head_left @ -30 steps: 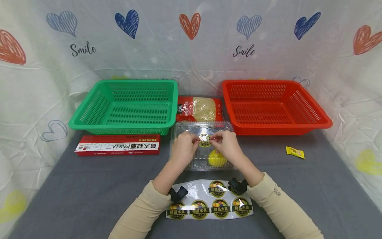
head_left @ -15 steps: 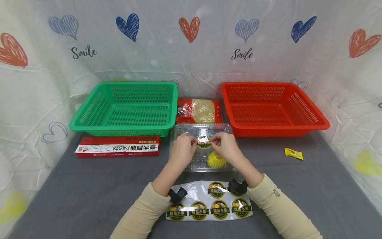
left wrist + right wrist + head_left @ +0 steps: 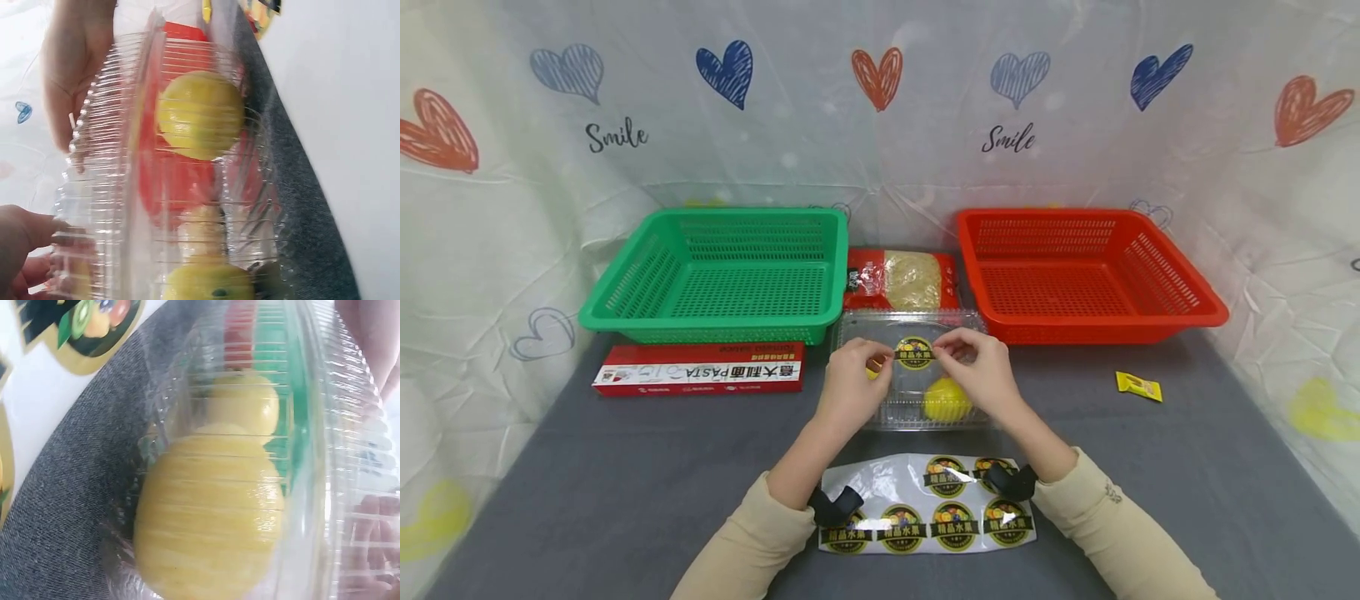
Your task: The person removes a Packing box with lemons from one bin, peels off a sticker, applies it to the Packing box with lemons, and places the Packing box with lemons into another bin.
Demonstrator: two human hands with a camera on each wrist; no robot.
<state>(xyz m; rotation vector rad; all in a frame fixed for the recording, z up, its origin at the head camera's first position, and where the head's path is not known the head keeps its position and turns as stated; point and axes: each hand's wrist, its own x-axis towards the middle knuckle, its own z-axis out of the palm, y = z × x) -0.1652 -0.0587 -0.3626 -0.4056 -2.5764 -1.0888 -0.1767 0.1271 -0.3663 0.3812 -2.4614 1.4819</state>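
A clear plastic clamshell box (image 3: 917, 408) stands closed in front of me, with yellow fruit (image 3: 947, 400) inside. Over its lid is a round black-and-gold fruit sticker (image 3: 914, 352), its printed face showing. My left hand (image 3: 857, 375) pinches the sticker's left edge between thumb and forefinger. From the other side, my right hand (image 3: 981, 371) pinches its right edge. The left wrist view shows two yellow fruits (image 3: 201, 114) through the ribbed wall. A large yellow fruit (image 3: 209, 515) fills much of the right wrist view. A sheet of the same stickers (image 3: 925, 533) lies below the box.
A green basket (image 3: 711, 321) stands at the back left and a red basket (image 3: 1105, 321) at the back right. Between them lies a red food bag (image 3: 912, 279). A pasta box (image 3: 700, 369) is at left, a small yellow packet (image 3: 1138, 386) at right.
The sticker has turned from a tilted, shiny angle to show its full round face. Both hands have spread slightly apart, and the forearms have moved outward a little.
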